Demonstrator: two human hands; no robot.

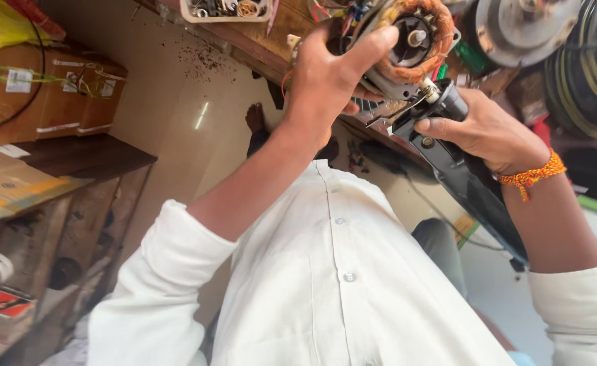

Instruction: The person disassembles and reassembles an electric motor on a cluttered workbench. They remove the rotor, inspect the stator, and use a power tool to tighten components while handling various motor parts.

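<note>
Left hand (325,85) wrapped in a closed grip around motor stator (413,41) with copper windings, raised above wooden bench (258,47). Right hand (484,132) clamped on black power tool (457,166), tip touching stator.

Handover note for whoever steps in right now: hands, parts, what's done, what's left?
Left hand: gripping the motor, the one with orange-brown copper windings, thumb across its face, holding it up.
Right hand: wrapped around the black tool, whose tip meets the motor's lower edge near the shaft end.
Motor is raised in front of the wooden bench, not resting on it. A small tray of parts sits on the bench edge.
Done: motor housing is open, windings exposed.
Left: cannot tell from this view how far the work at the tool tip has got.
</note>
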